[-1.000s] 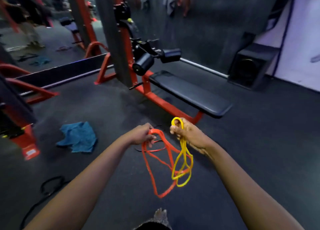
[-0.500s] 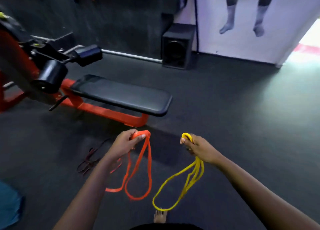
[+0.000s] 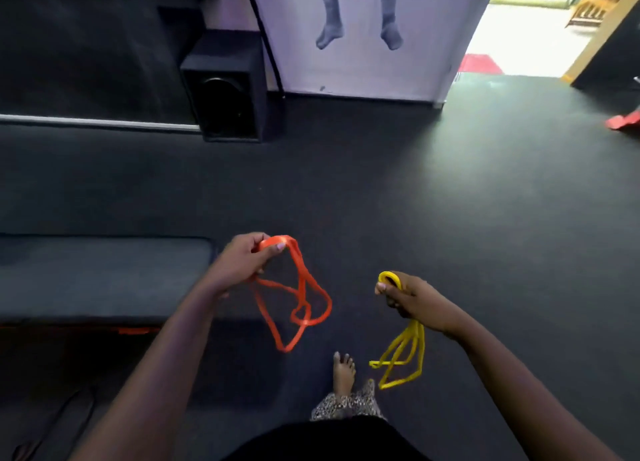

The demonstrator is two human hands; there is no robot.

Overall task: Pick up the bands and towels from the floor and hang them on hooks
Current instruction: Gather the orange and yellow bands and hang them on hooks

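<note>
Hands hold two bands: left hand [image 3: 242, 263] orange band [image 3: 301, 304], right hand [image 3: 412, 296] yellow band [image 3: 405, 356].

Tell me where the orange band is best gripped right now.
Grip the orange band at its gathered top fold, from the left, as the fingers of the left hand do: strands lie together there, while the loops below hang twisted and loose.

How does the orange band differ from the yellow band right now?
The orange band hangs from the left hand; the yellow band from the right hand. The orange band is wider and spreads in open loops; the yellow band is thinner and hangs bunched. Both are gripped at top.
</note>
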